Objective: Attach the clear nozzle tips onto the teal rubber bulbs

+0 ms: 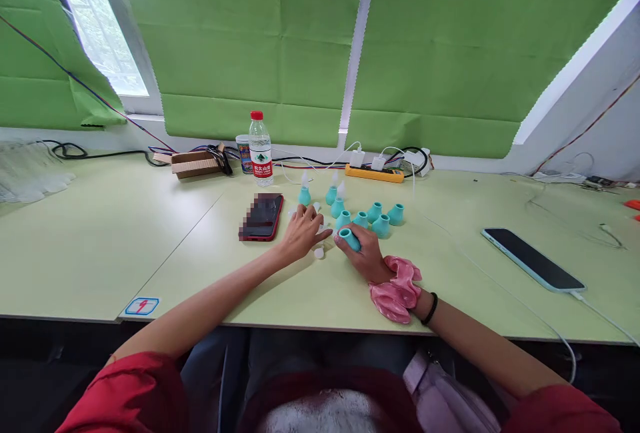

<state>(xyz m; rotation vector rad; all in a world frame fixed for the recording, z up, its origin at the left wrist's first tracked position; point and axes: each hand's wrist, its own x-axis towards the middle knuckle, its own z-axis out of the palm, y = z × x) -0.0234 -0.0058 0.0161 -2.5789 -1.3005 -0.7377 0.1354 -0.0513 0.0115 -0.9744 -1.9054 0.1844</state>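
In my right hand [369,253] is a small teal bulb-shaped piece [349,240], its round open neck tilted up toward me. My left hand [301,232] is palm down over several small translucent white pieces, fingers apart; what lies under its fingertips is partly hidden. One white piece [319,254] rests just below that hand. Beyond my right hand stand several more teal bulbs [381,225] with open necks. Farther back, a teal bulb [305,195] carries a whitish pointed tip, and two others beside it, one being the bulb [337,206], have similar tips.
A red-edged phone [263,217] lies left of my left hand. Behind it stand a water bottle [261,153] and a printed cup [245,153]. An open cardboard box [195,164], an orange power strip [375,173] and cables line the back. Another phone [533,258] charges at right.
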